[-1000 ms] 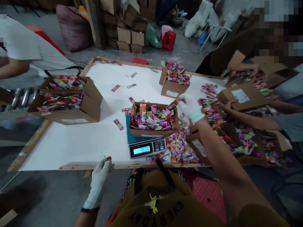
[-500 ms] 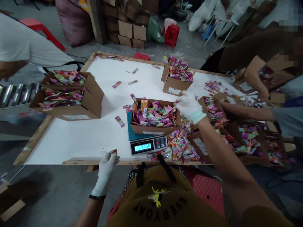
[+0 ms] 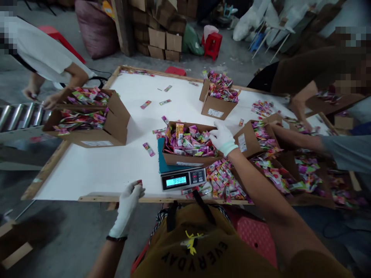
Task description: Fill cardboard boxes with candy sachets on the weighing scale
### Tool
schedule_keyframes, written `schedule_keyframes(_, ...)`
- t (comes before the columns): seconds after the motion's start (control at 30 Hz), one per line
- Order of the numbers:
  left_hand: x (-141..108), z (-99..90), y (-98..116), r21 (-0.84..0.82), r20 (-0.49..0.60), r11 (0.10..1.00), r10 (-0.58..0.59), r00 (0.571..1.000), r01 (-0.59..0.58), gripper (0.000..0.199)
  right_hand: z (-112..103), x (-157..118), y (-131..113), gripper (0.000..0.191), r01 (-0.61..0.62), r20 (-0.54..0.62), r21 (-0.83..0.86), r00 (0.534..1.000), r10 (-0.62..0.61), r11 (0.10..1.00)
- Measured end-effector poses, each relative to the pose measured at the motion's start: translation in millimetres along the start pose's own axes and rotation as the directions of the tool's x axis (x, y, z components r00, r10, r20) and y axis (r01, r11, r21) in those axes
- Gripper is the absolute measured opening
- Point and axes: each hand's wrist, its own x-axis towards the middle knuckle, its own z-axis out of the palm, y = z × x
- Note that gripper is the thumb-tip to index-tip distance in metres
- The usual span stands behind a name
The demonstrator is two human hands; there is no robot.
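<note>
My right hand (image 3: 222, 138), in a white glove, lies on the right rim of an open cardboard box (image 3: 188, 158) full of pink and green candy packets (image 3: 188, 141), fingers curled over the rim. The box stands on a teal-topped digital scale (image 3: 183, 179) with a lit display. My left hand (image 3: 127, 206), also gloved, rests at the table's wooden front edge (image 3: 95, 199). A small red bit shows at its fingertips; whether it is held is unclear.
Loose packets (image 3: 223, 183) lie heaped right of the scale. More filled boxes stand at the left (image 3: 87, 135), far middle (image 3: 216, 106) and right (image 3: 255, 137). Other people's arms reach in from the left (image 3: 58, 96) and right (image 3: 295, 137). Stray packets dot the white tabletop (image 3: 121, 166).
My right hand came down from above the box's far right corner onto its right rim. The scale reading changed. The person at the left now reaches toward the left boxes.
</note>
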Motion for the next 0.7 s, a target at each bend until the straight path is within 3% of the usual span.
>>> schedule_keyframes(0.13,13.8,11.7,64.0,-0.046,0.029,0.988,0.149,0.988,-0.147,0.051,-5.0,-1.3,0.4,0.019,0.122,-0.173,0.112,0.98,-0.102,0.986)
schedule_keyframes(0.33,8.9,33.6,144.4,-0.116,0.078,0.925,0.372,0.925,-0.363,0.046,-32.6,-10.3,9.6,0.031,0.131,-0.389,0.349,0.921,0.016,0.928)
schedule_keyframes(0.53,6.6,57.4,186.9,-0.081,0.073,0.886,0.463,0.883,-0.457,0.045,-56.6,-24.2,7.6,0.032,0.177,-0.424,0.397,0.905,0.009,0.901)
schedule_keyframes(0.7,9.6,69.5,205.4,-0.04,0.101,0.862,0.507,0.856,-0.505,0.041,-60.9,-28.8,-3.9,0.028,0.092,-0.365,0.395,0.929,0.064,0.914)
